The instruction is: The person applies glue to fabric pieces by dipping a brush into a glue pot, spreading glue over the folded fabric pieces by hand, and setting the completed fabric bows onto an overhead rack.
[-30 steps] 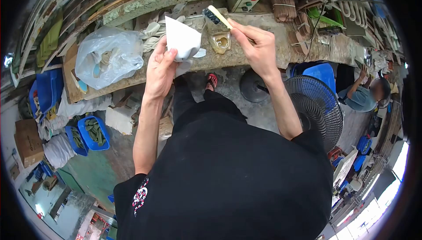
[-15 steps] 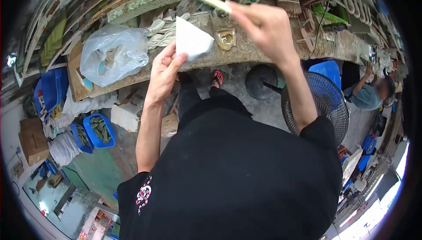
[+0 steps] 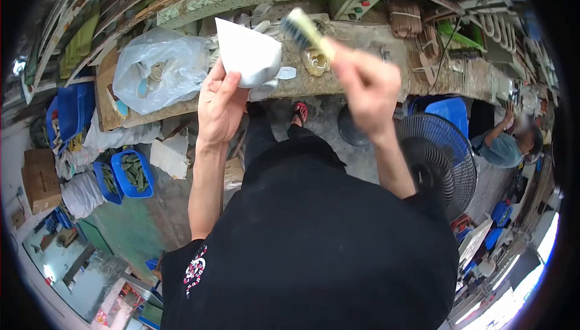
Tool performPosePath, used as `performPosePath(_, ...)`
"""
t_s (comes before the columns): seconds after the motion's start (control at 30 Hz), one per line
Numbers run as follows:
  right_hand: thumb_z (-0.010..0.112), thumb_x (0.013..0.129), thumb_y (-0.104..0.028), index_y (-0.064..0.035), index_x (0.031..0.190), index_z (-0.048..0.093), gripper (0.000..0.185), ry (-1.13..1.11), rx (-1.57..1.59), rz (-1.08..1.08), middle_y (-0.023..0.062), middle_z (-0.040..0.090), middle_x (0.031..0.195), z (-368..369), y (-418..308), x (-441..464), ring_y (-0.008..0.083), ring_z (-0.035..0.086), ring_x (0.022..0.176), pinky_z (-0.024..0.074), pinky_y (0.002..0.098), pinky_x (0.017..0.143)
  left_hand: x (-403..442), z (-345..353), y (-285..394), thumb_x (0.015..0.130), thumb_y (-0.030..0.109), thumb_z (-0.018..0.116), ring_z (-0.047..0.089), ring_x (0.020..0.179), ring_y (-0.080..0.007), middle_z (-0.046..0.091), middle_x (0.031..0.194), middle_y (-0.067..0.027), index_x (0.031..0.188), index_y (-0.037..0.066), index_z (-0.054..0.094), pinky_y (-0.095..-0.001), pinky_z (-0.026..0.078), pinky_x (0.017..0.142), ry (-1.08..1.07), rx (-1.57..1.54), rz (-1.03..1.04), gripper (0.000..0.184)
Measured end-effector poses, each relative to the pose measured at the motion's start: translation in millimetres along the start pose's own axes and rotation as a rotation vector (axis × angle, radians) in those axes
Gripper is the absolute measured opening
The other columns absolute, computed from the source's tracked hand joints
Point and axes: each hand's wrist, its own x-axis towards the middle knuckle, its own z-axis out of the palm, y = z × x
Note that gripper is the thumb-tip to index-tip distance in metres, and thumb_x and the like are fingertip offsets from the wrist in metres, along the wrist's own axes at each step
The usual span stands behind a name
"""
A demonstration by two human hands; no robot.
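Observation:
My left hand [image 3: 219, 109] grips a white, pointed, folded-looking sheet piece [image 3: 248, 52] above the bench edge, thumb in front and the other fingers mostly behind it. I cannot make out its material. In my right hand [image 3: 370, 85], slightly blurred, is a brush [image 3: 305, 31] with a pale handle and dark bristles along one side. The brush is held apart from the white piece, to its right. Below the brush on the bench sits a small dish [image 3: 316, 64] with yellowish contents, partly covered by it.
On the workbench [image 3: 356, 82], a clear plastic bag [image 3: 160, 70] lies to the left. A control box [image 3: 360, 5] stands at the back. A black fan [image 3: 438, 155] is on my right, near another person [image 3: 504, 142]. Blue bins [image 3: 133, 173] are at lower left.
My left hand has shifted left with the white piece, which has turned a little. My right hand has moved down, and the brush has turned so its bristles show.

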Motion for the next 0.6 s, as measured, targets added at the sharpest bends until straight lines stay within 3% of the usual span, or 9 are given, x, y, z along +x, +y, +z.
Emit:
performPosePath(0.07,0.071,0.093,-0.013,-0.0069,0.114,0.078,0.023,-0.149,-0.081,-0.015,0.0021,0.065,0.062,16.1,-2.6,-7.0,0.0065,0.048,0.05,0.0328,0.0264,0.045,-3.4,2.1,3.9,0.104,0.018,0.058,0.054,0.132,-0.0253,0.056,0.143,-0.0125,0.149,-0.001,0.04,-0.0449,0.04,0.114,-0.025,-0.036,-0.029,0.052)
performPosePath(0.1,0.071,0.093,-0.011,-0.0059,0.114,0.078,0.023,-0.078,0.073,0.238,0.0032,0.068,0.065,23.3,6.9,-9.7,0.005,0.047,0.052,0.0328,0.0257,0.045,-2.0,-2.0,1.8,0.104,0.017,0.058,0.054,0.132,-0.0251,0.055,0.144,-0.0125,0.149,-0.001,0.04,-0.0449,0.04,0.114,-0.007,-0.036,-0.035,0.052)
performPosePath(0.17,0.07,0.093,-0.009,-0.0041,0.115,0.077,0.023,0.03,0.083,0.369,0.0039,0.071,0.069,15.2,9.7,-7.6,0.0039,0.047,0.053,0.034,0.0254,0.046,0.6,-1.8,-1.0,0.104,0.016,0.057,0.055,0.132,-0.0244,0.055,0.144,-0.012,0.149,0.001,0.04,-0.045,0.042,0.113,0.006,-0.07,-0.011,0.05)
performPosePath(0.23,0.069,0.093,-0.007,-0.0011,0.116,0.076,0.024,0.07,0.178,0.04,0.0021,0.069,0.067,15.3,2.4,-12.8,0.0058,0.05,0.054,0.0369,0.0253,0.048,2.5,2.8,0.6,0.104,0.017,0.057,0.055,0.132,-0.0246,0.055,0.144,-0.0119,0.149,0.002,0.041,-0.0452,0.042,0.113,0.005,-0.1,-0.005,0.05)
performPosePath(0.27,0.069,0.093,-0.007,-0.0015,0.115,0.076,0.024,-0.043,0.086,0.051,0.0021,0.069,0.068,17.0,-6.2,-15.6,0.0063,0.052,0.054,0.0375,0.0249,0.049,-2.7,4.7,1.5,0.104,0.017,0.057,0.055,0.132,-0.0247,0.055,0.144,-0.0118,0.149,0.002,0.041,-0.0454,0.043,0.112,0.011,-0.137,-0.029,0.05)
performPosePath(0.4,0.07,0.094,-0.009,-0.0043,0.117,0.076,0.024,0.113,0.15,0.41,0.0005,0.064,0.063,25.5,16.4,-23.2,0.0039,0.049,0.055,0.0352,0.0243,0.049,2.3,5.6,1.8,0.104,0.018,0.058,0.054,0.133,-0.0248,0.054,0.144,-0.0118,0.149,0.003,0.04,-0.0453,0.042,0.113,-0.017,-0.139,-0.003,0.051)
performPosePath(0.47,0.07,0.094,-0.01,-0.0046,0.116,0.076,0.024,0.094,0.198,0.012,0.0001,0.064,0.064,19.1,8.3,-21.9,0.0045,0.048,0.054,0.035,0.025,0.048,5.1,13.0,5.5,0.103,0.016,0.059,0.056,0.129,-0.0216,0.056,0.14,-0.0109,0.149,0.002,0.039,-0.0414,0.044,0.11,0.009,-0.074,-0.003,0.052)
performPosePath(0.5,0.07,0.095,-0.012,-0.0052,0.115,0.077,0.023,-0.054,-0.038,-0.007,0.0014,0.066,0.064,16.3,-1.7,-14.1,0.0054,0.049,0.052,0.0353,0.0261,0.047,2.4,15.4,5.6,0.103,0.013,0.059,0.057,0.126,-0.0188,0.057,0.139,-0.0099,0.149,0.001,0.039,-0.0379,0.045,0.107,0.016,-0.071,-0.018,0.052)
performPosePath(0.6,0.072,0.093,-0.012,-0.0072,0.115,0.077,0.022,-0.084,-0.038,0.331,0.0065,0.073,0.073,6.3,39.8,-1.6,0.0053,0.054,0.054,0.0355,0.0256,0.045,-1.3,13.0,6.6,0.103,0.013,0.06,0.061,0.118,-0.0152,0.063,0.13,-0.0079,0.149,0.001,0.039,-0.0331,0.047,0.103,-0.021,0.02,-0.062,0.052)
